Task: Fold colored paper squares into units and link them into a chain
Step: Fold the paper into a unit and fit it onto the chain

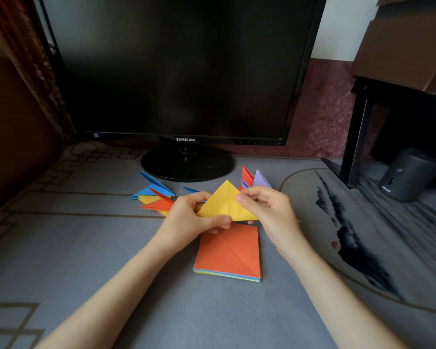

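Across the grey desk [86, 248], which fills the lower view, a dark Samsung monitor [181, 71] is seen at the back on its round stand. Nearer the person, a stack of paper squares [228, 253] is laid flat, with a diagonally creased orange sheet on top and blue, yellow and green edges showing beneath. Just above the far edge of that stack, a yellow triangle [224, 202] of folded paper is held clear of the desk, its apex pointing away. Finished pointed units are gathered behind it: a blue, yellow and orange cluster [154, 195] to the left and a red and lilac pair [254, 178] to the right. The triangle's lower left corner is pinched by the left hand [194, 217], with the thumb laid along the bottom edge and the fingers curled behind. Its right slope is pinched by the right hand [269, 210], with the thumb pressed on the front face and the other fingers curled. The paper is judged to be very light and thin, readily creased and easily marked by a stray dent. Its smooth layers are likely to slide on one another, so it is best taken at corners and along folded edges, where the doubled paper is stiffest, and only light pressure is called for.
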